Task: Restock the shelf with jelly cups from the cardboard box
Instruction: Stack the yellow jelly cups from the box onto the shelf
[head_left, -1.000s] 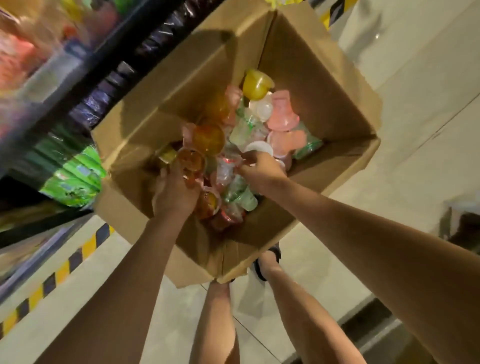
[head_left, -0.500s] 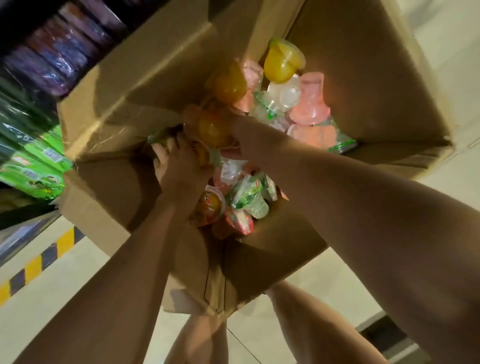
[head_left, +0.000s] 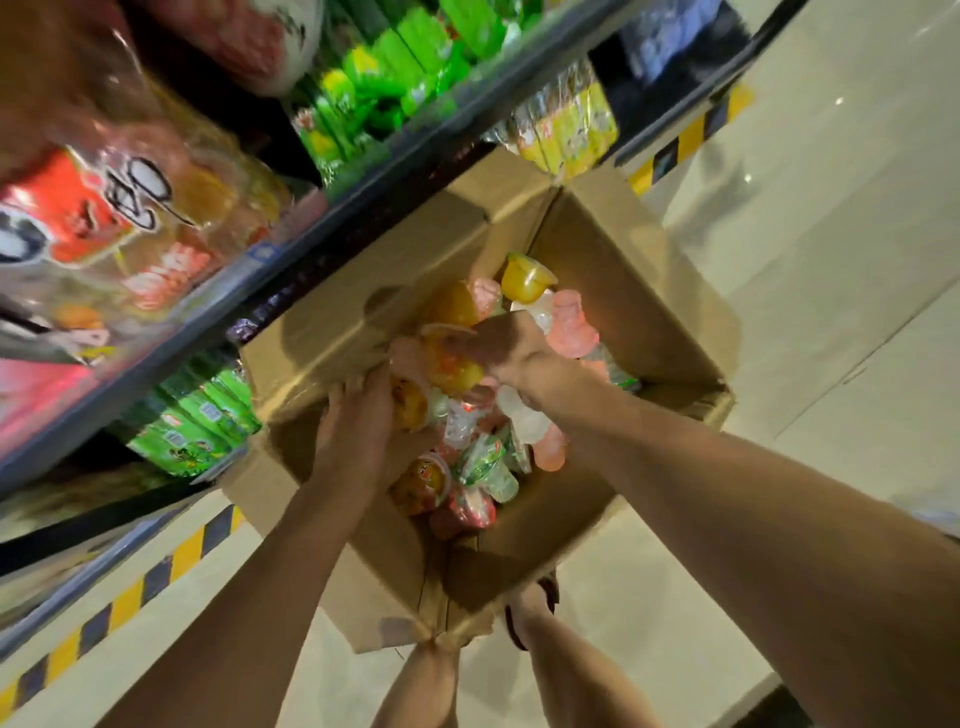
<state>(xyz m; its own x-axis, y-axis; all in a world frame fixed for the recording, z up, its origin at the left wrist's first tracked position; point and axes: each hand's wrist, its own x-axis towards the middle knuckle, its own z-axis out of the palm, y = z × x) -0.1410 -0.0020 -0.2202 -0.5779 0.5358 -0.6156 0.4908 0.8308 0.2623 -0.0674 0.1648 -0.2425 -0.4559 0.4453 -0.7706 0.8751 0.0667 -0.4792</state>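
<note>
1. Both hands are down inside the open cardboard box (head_left: 613, 270), which stands on the floor against the foot of the shelf (head_left: 332, 208). The jelly cups (head_left: 483, 467) lie loose in a mixed heap across the box bottom: yellow, orange, pink, clear and green-lidded.

2. The right hand (head_left: 511, 353) reaches over the middle of the heap, its fingers curled round an orange jelly cup (head_left: 452, 366). A white or clear cup seems tucked under the palm, though I cannot tell whether it is truly held.

3. The left hand (head_left: 363, 421) sits by the box's left wall, fingers bent down over another orange cup (head_left: 410, 405). Whether it really grips that cup or merely rests on it cannot be made out.

4. To do this step well, I judge it best to gather only as many cups as each hand can hold by the body, not by the thin foil lids, which could peel or dent.

5. Lift straight up and clear of the box's flaps before turning toward the shelf; a snagged flap could tip cups out of the hands.

6. The shelf's tiers above already carry bagged jelly (head_left: 104, 218) and green packets (head_left: 395, 67); the view there is blurred, so the right gap must be found before releasing anything.
</note>
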